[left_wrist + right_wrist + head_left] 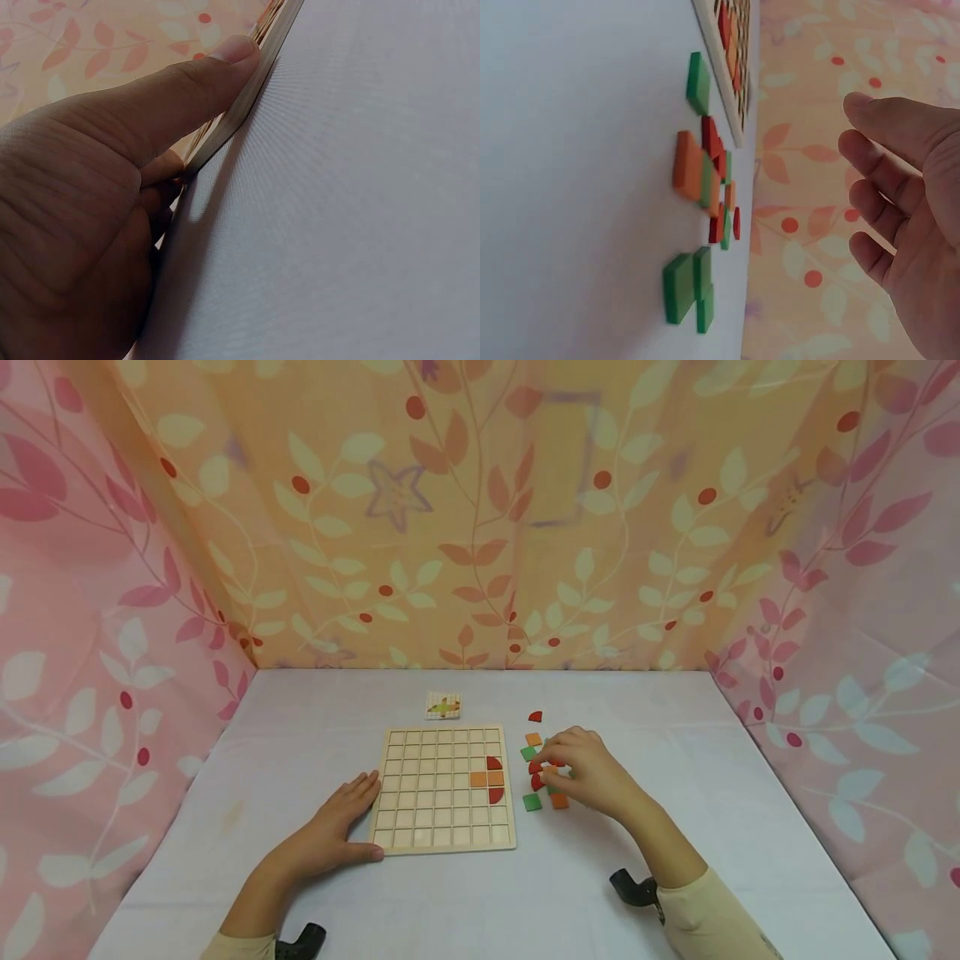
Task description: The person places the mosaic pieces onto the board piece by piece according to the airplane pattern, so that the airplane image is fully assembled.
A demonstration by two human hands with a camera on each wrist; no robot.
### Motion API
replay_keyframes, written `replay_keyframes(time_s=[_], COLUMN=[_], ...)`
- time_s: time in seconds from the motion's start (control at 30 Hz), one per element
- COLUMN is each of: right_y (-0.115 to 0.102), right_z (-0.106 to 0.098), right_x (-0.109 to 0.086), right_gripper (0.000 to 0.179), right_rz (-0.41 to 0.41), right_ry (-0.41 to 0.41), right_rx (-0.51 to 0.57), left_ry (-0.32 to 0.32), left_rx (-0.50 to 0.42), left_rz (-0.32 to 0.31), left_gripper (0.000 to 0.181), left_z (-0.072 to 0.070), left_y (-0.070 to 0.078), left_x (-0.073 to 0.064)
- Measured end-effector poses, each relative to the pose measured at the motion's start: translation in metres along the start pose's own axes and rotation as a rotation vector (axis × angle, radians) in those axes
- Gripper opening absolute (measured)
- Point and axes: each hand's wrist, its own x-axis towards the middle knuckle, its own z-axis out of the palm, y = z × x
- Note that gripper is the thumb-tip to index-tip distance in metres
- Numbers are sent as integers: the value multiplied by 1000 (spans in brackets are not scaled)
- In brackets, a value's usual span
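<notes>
A wooden grid board lies flat on the table. Along its right side sit two orange squares side by side, with a red quarter-circle above and another red quarter-circle below. My left hand rests at the board's left edge, thumb on the near corner. Over a scatter of loose tiles right of the board hovers my right hand, fingers loosely bent and nothing between them in the right wrist view. Among those tiles are a green square and an orange square; the hand hides some.
Behind the board lies a small card with a coloured pattern on a grid. One red quarter-circle sits apart, at the back of the loose tiles. Patterned cloth hangs behind the white table and on both sides.
</notes>
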Motion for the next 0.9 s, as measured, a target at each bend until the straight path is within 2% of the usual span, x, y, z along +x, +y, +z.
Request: replay_keyframes(time_s=[0.37, 0.9], right_y=[18, 39], right_z=[6, 24], right_x=[-31, -49], right_gripper=[23, 21], right_rz=[134, 152], right_ry=[-35, -19], right_rx=[21, 28], left_ry=[4, -6], left_rx=[9, 14], left_rz=[3, -21], left_gripper=[118, 119], left_z=[0, 1], left_y=[0, 0], left_x=[0, 0])
